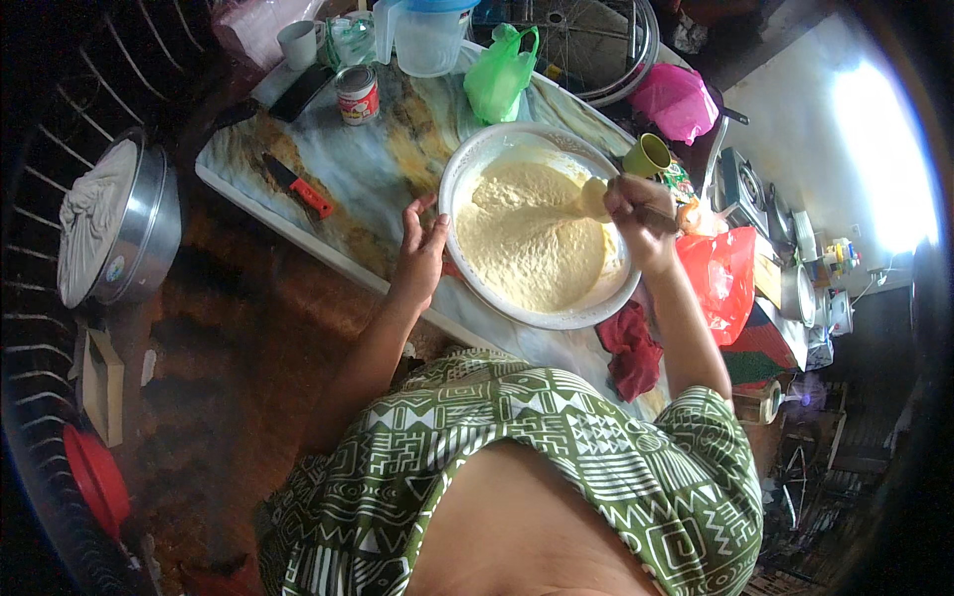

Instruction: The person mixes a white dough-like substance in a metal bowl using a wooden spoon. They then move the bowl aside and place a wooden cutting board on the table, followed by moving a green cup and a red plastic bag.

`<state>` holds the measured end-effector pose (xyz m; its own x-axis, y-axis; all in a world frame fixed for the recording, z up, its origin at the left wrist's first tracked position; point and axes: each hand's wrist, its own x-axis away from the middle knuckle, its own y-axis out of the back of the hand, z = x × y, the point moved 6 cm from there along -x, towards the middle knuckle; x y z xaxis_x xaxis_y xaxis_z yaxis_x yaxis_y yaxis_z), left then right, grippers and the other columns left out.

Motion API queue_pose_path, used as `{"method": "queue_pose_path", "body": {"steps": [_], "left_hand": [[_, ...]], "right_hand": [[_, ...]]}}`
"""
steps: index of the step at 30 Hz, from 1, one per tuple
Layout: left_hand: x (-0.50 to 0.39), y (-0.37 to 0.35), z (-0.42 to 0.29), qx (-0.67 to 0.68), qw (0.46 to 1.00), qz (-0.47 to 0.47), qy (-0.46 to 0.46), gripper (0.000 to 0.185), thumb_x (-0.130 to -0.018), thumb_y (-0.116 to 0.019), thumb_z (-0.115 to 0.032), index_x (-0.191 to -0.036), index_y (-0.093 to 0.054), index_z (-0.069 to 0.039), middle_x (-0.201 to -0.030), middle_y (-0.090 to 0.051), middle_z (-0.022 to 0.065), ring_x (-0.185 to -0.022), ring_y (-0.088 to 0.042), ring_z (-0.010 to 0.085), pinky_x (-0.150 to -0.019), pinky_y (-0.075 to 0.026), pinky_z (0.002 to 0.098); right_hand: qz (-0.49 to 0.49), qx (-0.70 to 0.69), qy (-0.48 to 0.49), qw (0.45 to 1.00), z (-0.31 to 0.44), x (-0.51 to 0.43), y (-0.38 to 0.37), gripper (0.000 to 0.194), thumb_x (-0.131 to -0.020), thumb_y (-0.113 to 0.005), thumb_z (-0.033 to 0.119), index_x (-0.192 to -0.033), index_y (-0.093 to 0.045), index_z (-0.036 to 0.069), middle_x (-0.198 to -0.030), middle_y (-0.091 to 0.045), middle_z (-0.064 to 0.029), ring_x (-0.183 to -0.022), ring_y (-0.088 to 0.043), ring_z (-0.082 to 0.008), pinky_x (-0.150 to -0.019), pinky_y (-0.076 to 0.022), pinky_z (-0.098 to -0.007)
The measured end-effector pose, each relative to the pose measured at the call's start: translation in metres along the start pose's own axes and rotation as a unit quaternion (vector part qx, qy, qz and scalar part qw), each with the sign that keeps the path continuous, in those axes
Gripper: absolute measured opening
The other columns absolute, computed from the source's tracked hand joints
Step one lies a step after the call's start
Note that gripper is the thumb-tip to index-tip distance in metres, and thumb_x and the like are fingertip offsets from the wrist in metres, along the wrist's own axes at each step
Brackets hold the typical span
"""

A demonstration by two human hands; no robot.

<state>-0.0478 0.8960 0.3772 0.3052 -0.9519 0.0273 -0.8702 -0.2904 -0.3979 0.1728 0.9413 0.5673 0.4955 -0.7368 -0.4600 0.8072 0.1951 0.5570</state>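
Observation:
A wide white bowl (538, 321) with a patterned inner rim sits on the marbled table. Thick pale yellow batter (522, 238) fills much of it, smeared up the inner wall. My left hand (419, 257) steadies the bowl's left side, thumb against the rim. Over the right rim, my right hand (645, 216) grips a batter-coated stirring utensil (594, 200); its lower end is sunk in the batter, so its exact kind is hidden. A knife with a red handle (311, 198) lies left of the bowl, and a crumpled dark red cloth (632, 350) lies below its right side.
Along the marbled table's (350, 171) far side stand a labelled can (357, 95), a white cup (298, 45), a lidded plastic pitcher (428, 41) and a green plastic bag (501, 78). A yellow-green cup (647, 155) and red bag (715, 279) crowd the right. A cloth-covered metal pot (141, 223) stands left.

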Motion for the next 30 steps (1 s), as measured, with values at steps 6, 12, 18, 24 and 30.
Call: {"method": "queue_pose_path", "body": {"steps": [6, 12, 18, 24, 30], "left_hand": [[0.011, -0.010, -0.024, 0.021, 0.995, 0.067, 0.066, 0.052, -0.094, -0.047, -0.026, -0.141, -0.028, -0.013, -0.116, -0.054, 0.0090, -0.088, -0.061, 0.0134, -0.056, -0.056, 0.0266], [0.009, -0.008, -0.022, 0.026, 0.991, 0.076, 0.110, 0.053, -0.094, -0.048, -0.025, -0.141, -0.029, -0.015, -0.116, -0.056, 0.0076, -0.090, -0.061, 0.0128, -0.055, -0.057, 0.0259], [-0.003, -0.003, -0.024, 0.005, 0.985, 0.112, 0.134, 0.059, -0.091, -0.052, -0.034, -0.143, -0.026, -0.021, -0.126, -0.050, 0.0051, -0.097, -0.059, 0.0162, -0.059, -0.057, 0.0320], [-0.041, -0.007, -0.029, 0.021, 0.976, 0.166, 0.136, 0.059, -0.091, -0.052, -0.031, -0.142, -0.028, -0.015, -0.121, -0.054, 0.0058, -0.094, -0.059, 0.0138, -0.067, -0.054, 0.0305], [-0.112, -0.007, -0.018, 0.001, 0.979, 0.189, 0.079, 0.041, -0.093, -0.047, -0.015, -0.131, -0.042, -0.002, -0.116, -0.057, 0.0049, -0.101, -0.055, 0.0118, -0.087, -0.045, 0.0262]], "right_hand": [[-0.078, 0.005, 0.024, 0.997, -0.046, -0.003, -0.046, 0.033, -0.084, -0.055, 0.015, -0.059, -0.039, 0.001, -0.051, -0.030, -0.0061, -0.049, -0.031, -0.0128, -0.046, -0.0269, -0.0308], [-0.030, -0.167, 0.004, 0.986, -0.078, -0.047, -0.077, 0.032, -0.080, -0.061, 0.014, -0.059, -0.040, 0.004, -0.055, -0.034, 0.0031, -0.053, -0.031, -0.0074, -0.047, -0.0259, -0.0266], [0.075, -0.313, -0.039, 0.946, -0.064, -0.082, -0.109, 0.022, -0.080, -0.065, 0.011, -0.064, -0.050, 0.006, -0.062, -0.041, 0.0068, -0.059, -0.036, -0.0043, -0.050, -0.0286, -0.0235], [0.145, -0.333, -0.009, 0.931, -0.040, -0.088, -0.138, 0.016, -0.076, -0.063, 0.006, -0.065, -0.052, 0.004, -0.066, -0.047, 0.0035, -0.062, -0.042, -0.0058, -0.053, -0.0337, -0.0236], [0.221, -0.302, 0.004, 0.927, -0.022, -0.053, -0.140, 0.021, -0.072, -0.068, 0.007, -0.059, -0.052, 0.002, -0.057, -0.049, 0.0003, -0.054, -0.042, -0.0090, -0.049, -0.0323, -0.0264]]}}
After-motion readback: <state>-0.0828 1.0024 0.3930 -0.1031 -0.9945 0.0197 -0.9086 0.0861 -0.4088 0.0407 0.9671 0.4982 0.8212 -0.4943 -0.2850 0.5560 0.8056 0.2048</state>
